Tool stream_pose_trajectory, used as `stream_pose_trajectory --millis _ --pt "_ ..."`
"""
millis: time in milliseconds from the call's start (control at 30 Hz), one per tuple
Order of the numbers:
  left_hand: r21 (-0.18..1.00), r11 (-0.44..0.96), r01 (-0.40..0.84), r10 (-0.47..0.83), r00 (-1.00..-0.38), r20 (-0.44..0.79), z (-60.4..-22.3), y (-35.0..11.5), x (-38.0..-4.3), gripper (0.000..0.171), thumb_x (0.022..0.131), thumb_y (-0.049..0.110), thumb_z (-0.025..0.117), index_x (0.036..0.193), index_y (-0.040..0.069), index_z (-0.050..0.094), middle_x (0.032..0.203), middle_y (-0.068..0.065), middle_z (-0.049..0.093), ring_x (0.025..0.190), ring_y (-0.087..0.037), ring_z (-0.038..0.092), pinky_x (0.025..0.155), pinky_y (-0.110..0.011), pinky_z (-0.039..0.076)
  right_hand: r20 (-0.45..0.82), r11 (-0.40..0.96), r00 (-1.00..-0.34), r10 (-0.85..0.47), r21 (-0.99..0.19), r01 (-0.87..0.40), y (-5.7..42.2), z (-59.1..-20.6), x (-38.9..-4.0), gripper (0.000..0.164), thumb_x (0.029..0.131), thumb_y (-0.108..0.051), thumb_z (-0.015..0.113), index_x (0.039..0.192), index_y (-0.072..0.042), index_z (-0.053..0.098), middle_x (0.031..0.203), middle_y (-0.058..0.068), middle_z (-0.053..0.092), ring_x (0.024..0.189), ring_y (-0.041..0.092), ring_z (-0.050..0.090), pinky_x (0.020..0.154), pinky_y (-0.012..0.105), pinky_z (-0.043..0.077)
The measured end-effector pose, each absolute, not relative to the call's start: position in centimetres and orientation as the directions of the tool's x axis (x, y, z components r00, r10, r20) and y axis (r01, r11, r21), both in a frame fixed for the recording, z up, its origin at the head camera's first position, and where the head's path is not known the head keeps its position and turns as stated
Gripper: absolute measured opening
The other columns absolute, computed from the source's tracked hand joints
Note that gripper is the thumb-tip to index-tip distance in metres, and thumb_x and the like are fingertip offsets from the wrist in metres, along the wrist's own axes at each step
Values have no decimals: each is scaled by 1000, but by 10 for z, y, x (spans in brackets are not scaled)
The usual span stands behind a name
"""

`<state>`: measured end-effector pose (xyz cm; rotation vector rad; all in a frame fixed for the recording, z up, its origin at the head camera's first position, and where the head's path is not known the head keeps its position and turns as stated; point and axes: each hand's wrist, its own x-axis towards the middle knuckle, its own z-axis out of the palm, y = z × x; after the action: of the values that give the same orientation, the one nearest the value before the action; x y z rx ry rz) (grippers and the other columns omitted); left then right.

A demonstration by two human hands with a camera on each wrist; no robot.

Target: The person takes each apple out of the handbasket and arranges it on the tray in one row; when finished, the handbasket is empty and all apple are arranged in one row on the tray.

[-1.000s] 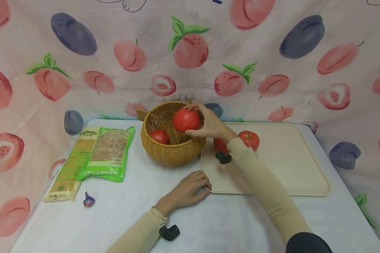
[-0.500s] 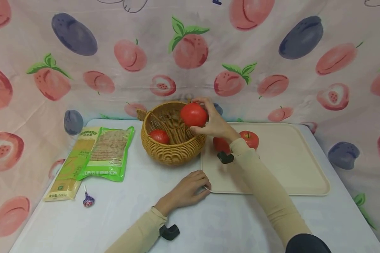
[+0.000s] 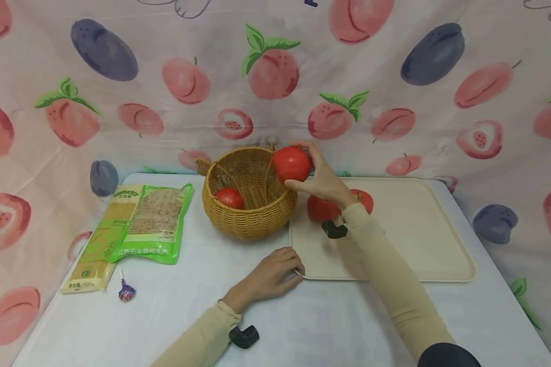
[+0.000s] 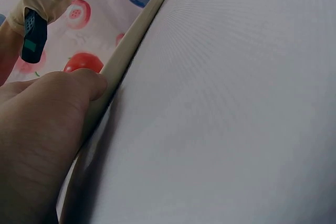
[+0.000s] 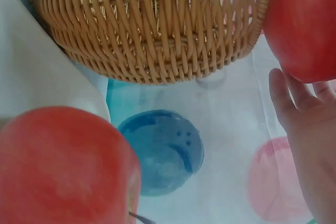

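My right hand (image 3: 321, 178) holds a large round red fruit (image 3: 292, 164), thumb below and fingers behind, above the right rim of a wicker basket (image 3: 248, 224). Its exact kind is unclear. Another red fruit (image 3: 229, 198) lies inside the basket. On the beige tray (image 3: 422, 239), a red apple (image 3: 364, 200) and a second red fruit (image 3: 322, 209) sit partly behind my right wrist. My left hand (image 3: 272, 275) pinches the tray's near-left corner; in the left wrist view its thumb (image 4: 92, 83) lies over the rim. Most of its other fingers are hidden there.
Left of the basket, a green-edged food packet (image 3: 153, 224) overlaps a yellow packet (image 3: 96, 250). A lollipop (image 3: 126, 290) lies in front of them on the white table (image 3: 174, 306). A fruit-patterned cloth (image 3: 275, 112) hangs behind the table.
My right hand has carried the red fruit rightward, from over the basket's opening to its right rim. My left hand stays at the tray corner.
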<state>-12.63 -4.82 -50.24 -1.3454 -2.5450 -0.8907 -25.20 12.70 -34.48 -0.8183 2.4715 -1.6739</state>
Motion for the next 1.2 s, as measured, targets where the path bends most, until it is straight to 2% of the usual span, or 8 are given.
stream_pose_trajectory --millis 167,333,500,667,800,1067,1200 --pt "440 433 787 712 -598 369 -504 -48 -126 4 91 25 61 95 23 63 96 13 57 98 -2 50 92 -22 42 220 282 -877 -428 -889 -361 134 -344 -250 76 77 -15 76 135 -18 28 135 7 42 119 22 47 95 45 48" --pt "447 420 790 715 -591 374 -503 -48 -126 5 91 25 60 95 23 63 96 13 57 98 -2 50 92 -22 42 261 259 -863 -434 -881 -396 139 -344 -247 77 77 -10 75 136 -14 26 139 7 37 123 25 45 99 48 45" --pt "455 421 784 710 -597 372 -502 -48 -125 4 91 24 61 94 23 63 95 13 57 98 -3 50 92 -23 43 303 301 -842 -445 -835 -460 142 -345 -245 80 78 -13 75 143 -17 28 144 6 32 126 23 42 100 50 43" --pt "477 432 766 710 -615 343 -501 -48 -124 4 91 24 61 94 24 63 96 14 56 98 -2 49 93 -22 42 323 321 -841 -435 -817 -480 147 -348 -245 76 78 -13 75 142 -18 34 142 3 32 127 21 40 102 50 41" --pt "473 432 768 709 -614 348 -501 -48 -125 4 90 23 62 94 23 63 95 13 56 98 -2 49 93 -23 42 311 300 -850 -426 -838 -457 152 -351 -244 75 78 -13 75 140 -19 32 142 0 35 125 19 42 101 48 42" --pt "461 433 775 711 -608 353 -503 -48 -126 4 90 24 62 94 24 63 96 14 56 99 -2 49 93 -23 42 330 266 -852 -407 -849 -456 160 -354 -238 76 78 -7 74 140 -7 29 140 5 40 126 20 42 103 48 41" --pt "460 433 775 710 -607 356 -502 -48 -126 4 90 24 62 94 24 63 96 14 56 99 -2 49 93 -23 42 329 256 -860 -391 -859 -444 165 -358 -235 77 78 -7 74 140 -7 28 142 5 37 128 19 40 105 49 39"
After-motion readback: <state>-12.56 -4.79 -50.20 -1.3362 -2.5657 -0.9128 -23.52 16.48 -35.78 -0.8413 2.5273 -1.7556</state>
